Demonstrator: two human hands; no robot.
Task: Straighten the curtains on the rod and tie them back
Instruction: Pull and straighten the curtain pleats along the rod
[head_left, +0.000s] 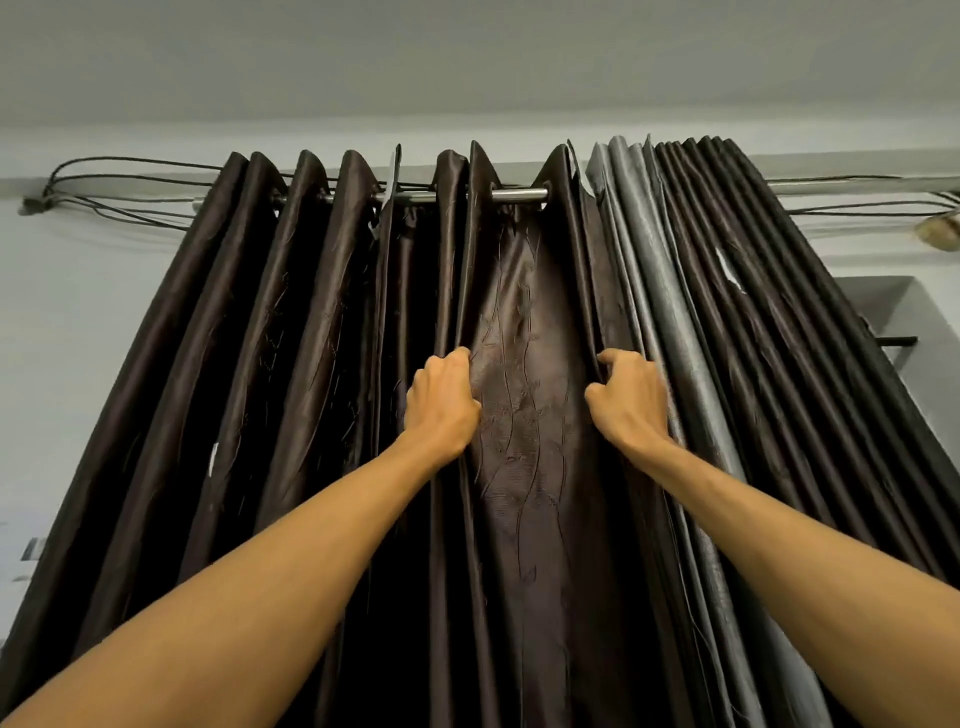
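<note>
A dark brown curtain with a wavy embroidered pattern hangs in folds from a silver rod near the ceiling. Beside it on the right hang a grey curtain and a tightly bunched dark curtain. My left hand grips a fold of the brown curtain left of a flat spread panel. My right hand grips the fold at that panel's right edge, next to the grey curtain. The panel is stretched between both hands.
Black cables run along the wall behind the rod on both sides. A recessed wall niche with a dark bar sits at the right. The ceiling is close above the rod.
</note>
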